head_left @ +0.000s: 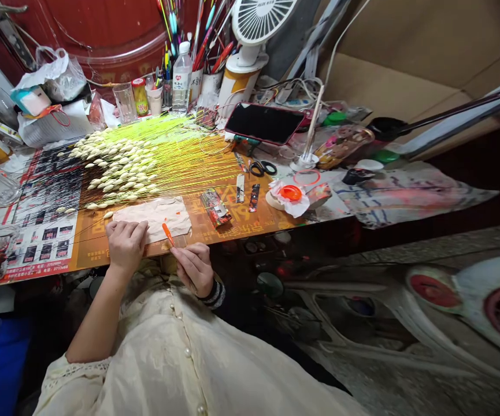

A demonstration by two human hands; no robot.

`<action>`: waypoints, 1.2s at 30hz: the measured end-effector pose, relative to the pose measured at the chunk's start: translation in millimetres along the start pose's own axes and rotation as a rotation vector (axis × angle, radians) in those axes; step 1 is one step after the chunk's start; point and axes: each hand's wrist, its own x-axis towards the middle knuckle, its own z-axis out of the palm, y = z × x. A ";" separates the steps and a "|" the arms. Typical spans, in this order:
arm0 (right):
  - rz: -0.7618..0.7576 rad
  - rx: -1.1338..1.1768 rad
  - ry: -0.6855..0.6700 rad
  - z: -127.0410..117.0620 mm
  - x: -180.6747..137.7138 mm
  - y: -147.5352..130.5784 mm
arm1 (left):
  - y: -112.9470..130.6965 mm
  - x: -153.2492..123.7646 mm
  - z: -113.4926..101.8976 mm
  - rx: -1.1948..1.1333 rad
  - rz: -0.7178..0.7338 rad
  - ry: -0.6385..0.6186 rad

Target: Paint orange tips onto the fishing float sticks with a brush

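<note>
My right hand [195,267] is closed in a pinch around a slim orange stick [168,234], which points up and left over a pale cloth or paper sheet [176,219] marked with orange spots. Resting on that sheet's left end, my left hand [125,242] has its fingers curled and pressed together; whatever they pinch is hidden. One cream oval float body [108,214] lies right beside those fingers. Beyond, a broad bunch of fishing floats [123,167] covers the table, with cream bodies, thin dark stems and yellow tips.
Right of the sheet are a small patterned box [215,208], black-handled scissors [262,168] and a dish of orange paint [291,192]. A phone [265,123] leans on a stand below a white fan [263,20]. A water bottle [182,78] stands at the back.
</note>
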 end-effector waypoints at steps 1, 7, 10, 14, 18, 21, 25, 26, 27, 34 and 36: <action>-0.001 0.002 -0.006 1.3 0.8 -1.7 | 0.2 -0.5 0.1 -0.001 -0.008 -0.007; -0.002 0.003 -0.026 8.4 3.0 -7.5 | 1.2 -2.5 -0.6 0.012 -0.019 -0.020; 0.002 -0.005 -0.036 9.9 2.7 -8.1 | 1.2 -2.9 -0.9 0.010 -0.028 -0.030; 0.011 -0.032 -0.042 10.8 1.3 -8.2 | 1.0 -3.4 -0.4 0.005 -0.037 -0.041; 0.023 -0.054 -0.055 10.8 -0.5 -7.6 | 0.8 -4.0 0.5 -0.002 -0.043 -0.036; 0.027 -0.056 -0.063 9.8 -0.2 -7.4 | 0.7 -4.2 0.4 -0.018 -0.054 -0.048; 0.021 -0.047 -0.052 7.9 1.8 -8.4 | 0.6 -4.4 0.0 -0.027 -0.068 -0.064; 0.021 -0.044 -0.050 7.6 2.1 -8.6 | 0.5 -4.5 0.0 -0.031 -0.073 -0.067; 0.022 -0.041 -0.049 7.3 2.2 -8.8 | 0.4 -4.7 0.1 -0.035 -0.077 -0.070; 0.003 0.004 -0.034 6.6 -1.2 -5.7 | 0.0 -4.5 -1.9 -0.034 -0.091 -0.076; -0.013 0.014 -0.028 6.1 -2.0 -4.6 | -0.8 -4.9 -4.5 -0.031 -0.099 -0.071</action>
